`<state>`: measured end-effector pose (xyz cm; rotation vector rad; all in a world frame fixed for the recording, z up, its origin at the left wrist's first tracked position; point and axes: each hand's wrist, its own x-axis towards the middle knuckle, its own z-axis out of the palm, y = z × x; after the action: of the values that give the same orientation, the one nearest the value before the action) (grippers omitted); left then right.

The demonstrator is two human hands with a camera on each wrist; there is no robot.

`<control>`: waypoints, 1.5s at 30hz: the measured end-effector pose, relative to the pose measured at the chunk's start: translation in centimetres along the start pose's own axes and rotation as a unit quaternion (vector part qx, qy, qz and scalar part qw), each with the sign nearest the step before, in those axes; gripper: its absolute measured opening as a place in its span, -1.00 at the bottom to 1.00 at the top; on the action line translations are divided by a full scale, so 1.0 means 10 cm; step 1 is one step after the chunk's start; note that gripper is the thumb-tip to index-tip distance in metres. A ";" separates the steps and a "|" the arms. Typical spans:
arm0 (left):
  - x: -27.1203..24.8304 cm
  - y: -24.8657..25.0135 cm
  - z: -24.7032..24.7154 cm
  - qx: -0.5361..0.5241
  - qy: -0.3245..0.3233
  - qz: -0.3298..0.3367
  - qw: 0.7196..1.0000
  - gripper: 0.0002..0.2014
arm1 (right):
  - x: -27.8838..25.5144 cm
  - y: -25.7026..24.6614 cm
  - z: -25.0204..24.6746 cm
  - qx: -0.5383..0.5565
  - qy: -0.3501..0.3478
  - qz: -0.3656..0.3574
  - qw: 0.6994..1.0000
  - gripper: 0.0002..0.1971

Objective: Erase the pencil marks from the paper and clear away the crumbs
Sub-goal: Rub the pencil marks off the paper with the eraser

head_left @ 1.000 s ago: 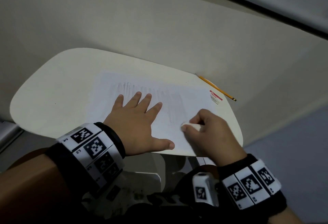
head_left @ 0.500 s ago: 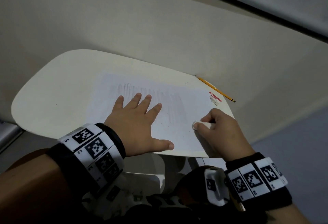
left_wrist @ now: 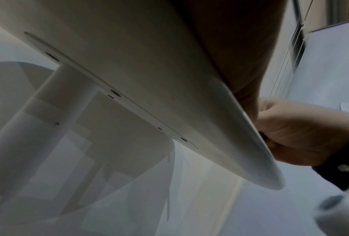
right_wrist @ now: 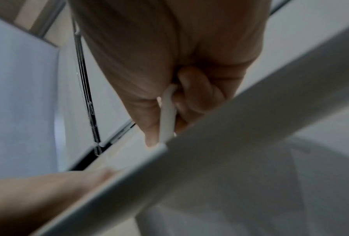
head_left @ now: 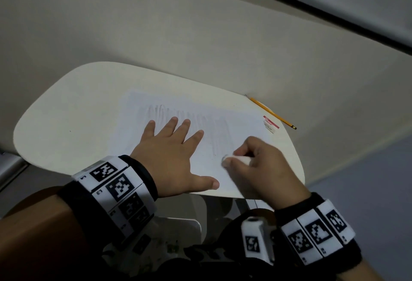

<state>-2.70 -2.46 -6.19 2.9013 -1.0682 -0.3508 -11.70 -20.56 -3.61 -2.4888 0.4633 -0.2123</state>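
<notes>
Head view showed one sheet of paper (head_left: 178, 124) lying flat on a single rounded, cream tabletop (head_left: 66, 113), with faint grey pencil marks (head_left: 169, 113) in upright strokes across its middle. Two hands were on the sheet. One, the left hand (head_left: 171, 158), lay palm-down with its four fingers and thumb spread wide and straight, pressing the paper near the table's near edge. The other, the right hand (head_left: 260, 169), had its fingers curled round one white eraser (head_left: 236, 160), the eraser's tip touching the paper just right of the left thumb; that hand looked smeared with motion blur. From the right wrist view the eraser (right_wrist: 166, 115) appeared as a slim white bar pinched between thumb and fingers, above the table's edge. One yellow pencil (head_left: 272, 112) lay at the far right corner of the table, and one small red-and-white label or sleeve (head_left: 270, 123) lay just beside it, at the paper's far right corner. Crumbs were too small to tell. Each wrist wore one black band with square black-and-white markers.
</notes>
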 end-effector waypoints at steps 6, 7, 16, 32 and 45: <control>0.01 0.00 0.01 0.005 -0.004 0.002 1.000 0.14 | 0.11 0.14 -0.09 -0.059 0.051 0.038 0.996 -0.80; 0.01 0.00 0.01 0.004 -0.003 0.001 1.000 0.14 | 0.12 0.15 -0.12 -0.060 0.058 0.040 0.996 -0.81; 0.02 0.00 0.01 0.007 -0.006 -0.001 1.000 0.15 | 0.04 0.23 -0.14 0.002 0.022 0.050 0.999 -0.77; 0.02 0.01 0.00 -0.001 -0.006 -0.002 1.000 0.15 | 0.17 0.00 0.00 -0.033 0.058 -0.009 0.998 -0.81; 0.02 0.01 -0.01 -0.001 -0.001 0.002 1.000 0.15 | 0.18 -0.11 0.13 -0.022 0.043 -0.034 0.998 -0.81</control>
<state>-2.62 -2.63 -6.16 2.8975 -1.0735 -0.3545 -9.36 -19.69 -3.94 -2.5474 0.4233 -0.3403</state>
